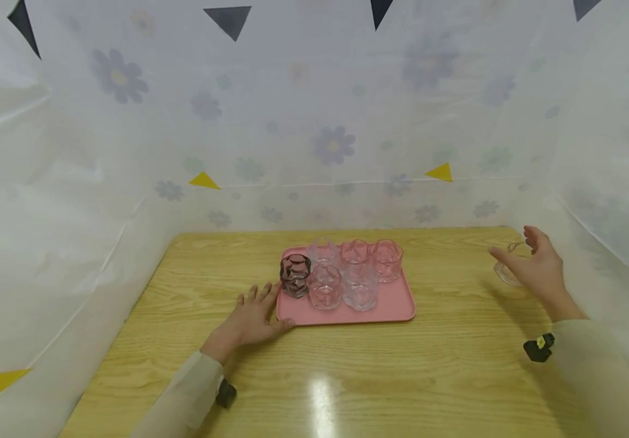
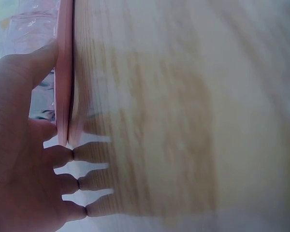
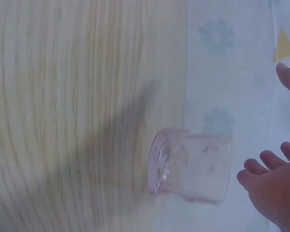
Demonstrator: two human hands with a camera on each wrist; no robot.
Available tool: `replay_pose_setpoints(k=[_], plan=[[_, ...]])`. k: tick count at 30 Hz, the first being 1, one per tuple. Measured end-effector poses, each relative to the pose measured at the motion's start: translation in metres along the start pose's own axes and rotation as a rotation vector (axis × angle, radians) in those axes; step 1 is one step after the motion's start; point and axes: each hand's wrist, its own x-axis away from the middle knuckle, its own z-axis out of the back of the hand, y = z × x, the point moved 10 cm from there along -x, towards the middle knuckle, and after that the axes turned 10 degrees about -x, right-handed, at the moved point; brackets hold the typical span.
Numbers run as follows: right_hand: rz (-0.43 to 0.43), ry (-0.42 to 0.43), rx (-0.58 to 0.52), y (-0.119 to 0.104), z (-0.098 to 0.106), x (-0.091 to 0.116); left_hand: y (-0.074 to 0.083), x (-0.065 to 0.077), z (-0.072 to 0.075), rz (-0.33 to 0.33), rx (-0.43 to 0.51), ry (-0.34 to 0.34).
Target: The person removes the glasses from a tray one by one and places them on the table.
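My left hand (image 1: 249, 321) lies at the near left corner of a pink tray (image 1: 392, 309), thumb and index finger against its rim, the other fingers spread on the table. Several faceted glasses crowd the tray: a dark grey glass (image 1: 295, 277) at the left, pink glasses (image 1: 387, 258) at the back right and clear ones between. Far to the right, my right hand (image 1: 540, 271) is held above the table with thumb and fingers apart. Beside it stands a pale pink, see-through glass (image 3: 191, 166), upright and partly hidden by the hand in the head view; the right wrist view shows a gap between them.
The wooden table (image 1: 402, 377) reaches back to a white flowered sheet (image 1: 292, 134), which also hangs along both sides. The lone glass stands near the right-hand sheet. Yellow triangles (image 1: 440, 172) are stuck on the sheet.
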Motion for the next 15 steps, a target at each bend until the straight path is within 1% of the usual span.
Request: replay_pose_setpoints(k=[4, 10, 15], plan=[[0.01, -0.049, -0.007, -0.014, -0.019, 0.002, 0.0, 0.0, 0.0, -0.004, 0.0, 0.0], [0.061, -0.136, -0.001, -0.033, -0.048, 0.004, 0.002, 0.001, 0.0, -0.01, -0.001, 0.005], [0.096, -0.204, -0.02, -0.05, -0.074, 0.007, 0.001, 0.0, 0.0, -0.008, -0.007, 0.009]])
